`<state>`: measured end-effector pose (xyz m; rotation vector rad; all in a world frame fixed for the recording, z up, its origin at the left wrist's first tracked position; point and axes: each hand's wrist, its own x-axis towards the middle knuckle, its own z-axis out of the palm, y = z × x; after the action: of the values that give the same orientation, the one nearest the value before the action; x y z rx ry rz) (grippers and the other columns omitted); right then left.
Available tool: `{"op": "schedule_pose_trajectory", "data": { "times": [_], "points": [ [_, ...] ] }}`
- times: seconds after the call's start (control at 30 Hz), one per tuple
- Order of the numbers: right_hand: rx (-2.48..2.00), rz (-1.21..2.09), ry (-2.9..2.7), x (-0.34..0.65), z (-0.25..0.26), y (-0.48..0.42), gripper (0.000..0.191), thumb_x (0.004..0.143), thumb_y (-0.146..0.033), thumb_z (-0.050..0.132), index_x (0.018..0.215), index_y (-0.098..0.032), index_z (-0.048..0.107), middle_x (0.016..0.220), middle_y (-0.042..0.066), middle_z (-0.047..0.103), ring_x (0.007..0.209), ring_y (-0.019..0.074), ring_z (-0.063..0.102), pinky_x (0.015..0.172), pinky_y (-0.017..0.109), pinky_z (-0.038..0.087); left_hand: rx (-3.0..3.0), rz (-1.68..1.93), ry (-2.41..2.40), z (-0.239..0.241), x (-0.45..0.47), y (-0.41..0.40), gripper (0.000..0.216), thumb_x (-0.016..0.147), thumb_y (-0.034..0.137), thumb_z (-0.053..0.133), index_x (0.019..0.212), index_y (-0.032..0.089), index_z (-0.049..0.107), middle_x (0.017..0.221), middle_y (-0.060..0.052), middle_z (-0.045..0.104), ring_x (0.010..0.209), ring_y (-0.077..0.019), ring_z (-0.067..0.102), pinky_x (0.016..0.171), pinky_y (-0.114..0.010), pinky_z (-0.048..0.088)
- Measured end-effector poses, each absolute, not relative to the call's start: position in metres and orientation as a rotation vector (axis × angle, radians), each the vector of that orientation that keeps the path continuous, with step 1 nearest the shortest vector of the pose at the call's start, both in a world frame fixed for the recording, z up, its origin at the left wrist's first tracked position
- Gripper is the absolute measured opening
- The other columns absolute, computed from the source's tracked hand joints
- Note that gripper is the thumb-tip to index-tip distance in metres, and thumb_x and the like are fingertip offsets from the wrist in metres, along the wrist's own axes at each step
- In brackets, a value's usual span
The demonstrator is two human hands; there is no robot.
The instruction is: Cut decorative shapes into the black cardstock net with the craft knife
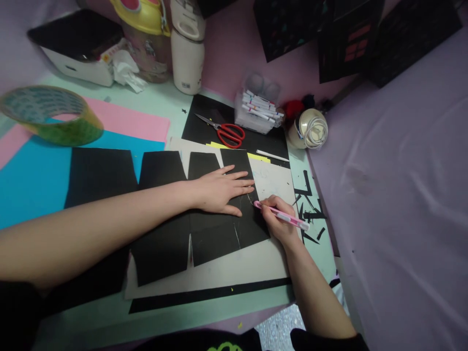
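Note:
My left hand (223, 191) lies flat with fingers spread on a large sheet of black card (164, 226). Wedge-shaped gaps are cut into the card's upper edge, and a narrow slit shows near its lower edge. Thin pale lines are drawn on its right part. My right hand (280, 217) is closed around a pink utility knife (283, 216), whose front end meets the card just right of my left fingertips. The blade itself is too small to make out. Beneath the card lies a pale board (256, 263).
Red-handled scissors (231, 135), a white pencil-like stick (272, 155) and a box of markers (256, 109) are beyond the card. Black offcuts (310, 214) lie right. Wide tape (69, 129), blue paper (32, 180) and a white bottle (187, 58) stand or lie left and back.

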<state>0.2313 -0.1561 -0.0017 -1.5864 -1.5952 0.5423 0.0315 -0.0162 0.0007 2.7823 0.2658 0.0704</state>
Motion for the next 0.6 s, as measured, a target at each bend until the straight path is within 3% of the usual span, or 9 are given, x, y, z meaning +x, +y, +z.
{"op": "schedule_pose_trajectory", "data": {
  "times": [0.37,0.6],
  "points": [
    [-1.596,0.540,-1.576,0.2286,0.0002,-0.1532,0.009,0.087,-0.025,0.061,0.093,-0.021,0.068,0.088,0.005,0.071,0.079,0.0177,0.066,0.070,0.031,0.052,2.792,0.114,0.248,-0.0038,0.0318,-0.0145,0.073,0.089,0.067,0.045,0.149,0.028,0.034,0.157,-0.002,0.027,0.148,-0.0259,0.016,0.120,-0.047,0.003],
    [-1.596,0.529,-1.621,0.2285,0.0002,-0.1543,0.007,0.088,-0.023,0.058,0.086,-0.020,0.065,0.079,0.003,0.067,0.071,0.0155,0.062,0.064,0.029,0.048,2.792,0.087,0.254,-0.0036,0.0319,-0.0144,0.074,0.089,0.069,0.042,0.150,0.028,0.033,0.158,-0.001,0.026,0.148,-0.0246,0.014,0.120,-0.045,-0.001]
  ]
}}
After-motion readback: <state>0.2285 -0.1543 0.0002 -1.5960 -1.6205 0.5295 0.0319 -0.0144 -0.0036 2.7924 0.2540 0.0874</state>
